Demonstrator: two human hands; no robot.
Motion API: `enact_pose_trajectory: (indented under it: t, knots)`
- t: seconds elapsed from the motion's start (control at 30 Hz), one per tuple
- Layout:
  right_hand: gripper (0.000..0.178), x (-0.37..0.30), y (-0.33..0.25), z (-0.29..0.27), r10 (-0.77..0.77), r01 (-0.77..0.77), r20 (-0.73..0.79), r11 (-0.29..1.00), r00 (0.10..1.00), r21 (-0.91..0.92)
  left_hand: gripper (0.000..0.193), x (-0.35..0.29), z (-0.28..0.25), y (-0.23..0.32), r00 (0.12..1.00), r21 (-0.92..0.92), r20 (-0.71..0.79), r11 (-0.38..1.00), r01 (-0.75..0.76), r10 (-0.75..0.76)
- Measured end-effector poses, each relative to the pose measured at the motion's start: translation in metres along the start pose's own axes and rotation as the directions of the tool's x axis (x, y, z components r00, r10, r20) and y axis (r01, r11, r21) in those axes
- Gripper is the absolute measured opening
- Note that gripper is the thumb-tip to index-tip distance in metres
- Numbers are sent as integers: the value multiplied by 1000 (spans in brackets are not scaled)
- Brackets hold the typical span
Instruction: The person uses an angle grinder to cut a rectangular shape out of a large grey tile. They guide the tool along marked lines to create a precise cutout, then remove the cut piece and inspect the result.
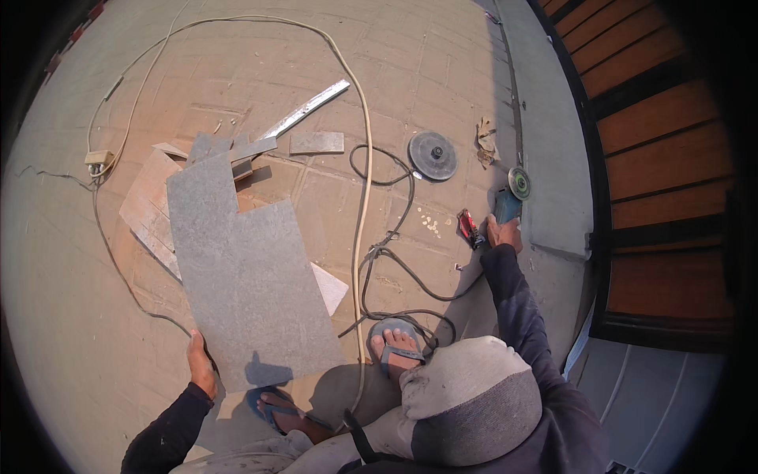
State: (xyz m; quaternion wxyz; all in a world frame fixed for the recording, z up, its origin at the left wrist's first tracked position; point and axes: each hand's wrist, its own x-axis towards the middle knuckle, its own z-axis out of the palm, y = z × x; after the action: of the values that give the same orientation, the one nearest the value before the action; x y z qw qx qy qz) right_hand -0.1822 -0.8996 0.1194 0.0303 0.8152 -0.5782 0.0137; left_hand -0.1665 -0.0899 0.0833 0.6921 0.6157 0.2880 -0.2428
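Observation:
A large grey tile [245, 292] with a corner notched out lies tilted over other pieces, left of my feet. My left hand [202, 365] is at its lower left edge, gripping it; the fingertips are partly hidden. Far to the right, my right hand [504, 234] is closed around the body of a blue-green angle grinder [508, 204]. Its round cutting disc [519, 183] points away from me, close to the raised kerb. Just left of that hand lies a small red and black object [469, 227] whose kind I cannot make out.
Tile offcuts [150, 207] lie beneath and beyond the large tile. Farther off are a metal strip [306, 109], a small tile piece [317, 143] and a dark round disc [433, 156]. Black cable [410, 197] and a pale cord [365, 158] cross the paving. A slatted gate [655, 174] stands right.

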Motion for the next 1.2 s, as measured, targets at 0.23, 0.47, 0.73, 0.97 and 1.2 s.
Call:
enact_pose_trajectory:
  t: [0.23, 0.47, 0.73, 0.97, 1.2]
  knots:
    - [88, -42, -9, -3, -68, 67, 31, 997, 997, 42, 42, 45, -15, 64, 992, 179, -127, 984, -2, 25]
    - [86, -66, -5, -7, -58, 60, -188, 998, 980, 9, 55, 45, 13, 78, 985, 13, -46, 986, -168, 168]
    - [41, -245, -129, -78, -638, 86, 299, 500, 710, 862, 57, 44, 33, 94, 997, -115, -67, 993, -39, 31]
    - [32, -342, -208, -77, -858, 285, 414, 496, 303, 820, 56, 48, 30, 78, 994, -11, -78, 997, -82, 81]
    - [26, -361, -227, -60, -842, 140, 471, 516, 262, 845, 54, 50, 22, 60, 946, 249, -251, 958, -142, 206]
